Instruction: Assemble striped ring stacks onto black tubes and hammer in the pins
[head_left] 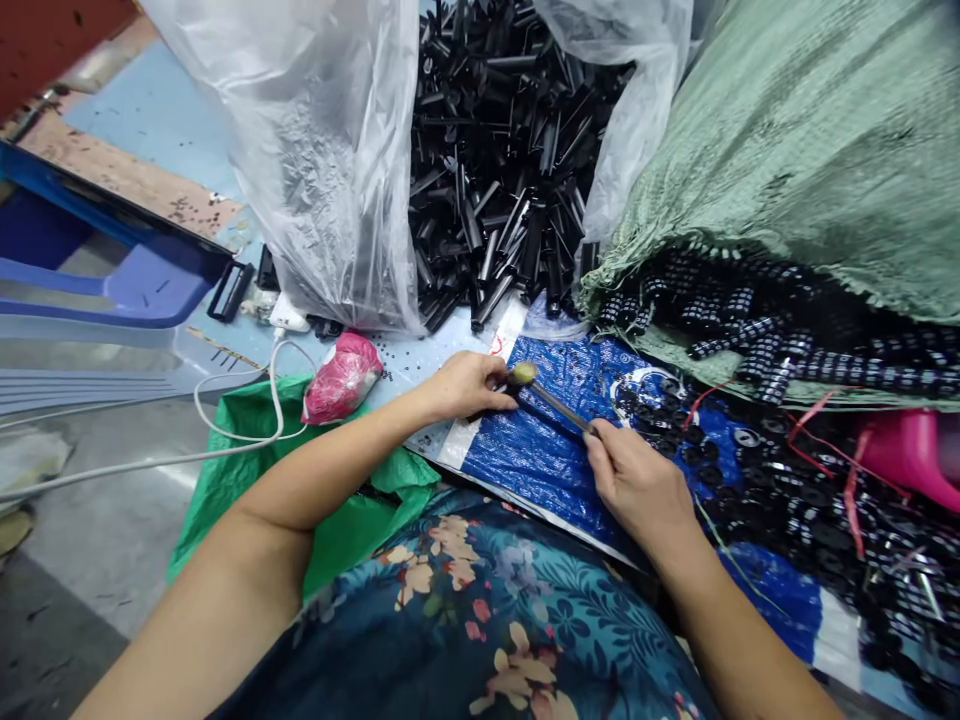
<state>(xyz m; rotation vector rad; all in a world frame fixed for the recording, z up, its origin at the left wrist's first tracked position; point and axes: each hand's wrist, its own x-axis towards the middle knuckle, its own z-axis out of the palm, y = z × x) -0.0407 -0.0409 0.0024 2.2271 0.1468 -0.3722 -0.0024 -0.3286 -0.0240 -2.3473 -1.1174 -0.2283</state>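
A dark-teal floral cloth garment [540, 620] is seen nearest. Over shiny blue plastic sheeting [525, 455], a slim grey rod [560, 405] with a rounded yellowish tip [525, 373] is gripped by the right hand [641, 485], its long axis slanted toward the left hand [469, 387], narrowly curled beside the tip, its hold unclear.

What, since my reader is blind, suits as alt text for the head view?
A person's right hand grips a thin rod, its yellowish tip beside the left hand, over blue sheeting. A translucent bag holds black parts; ribbed black pieces protrude from a green sack.
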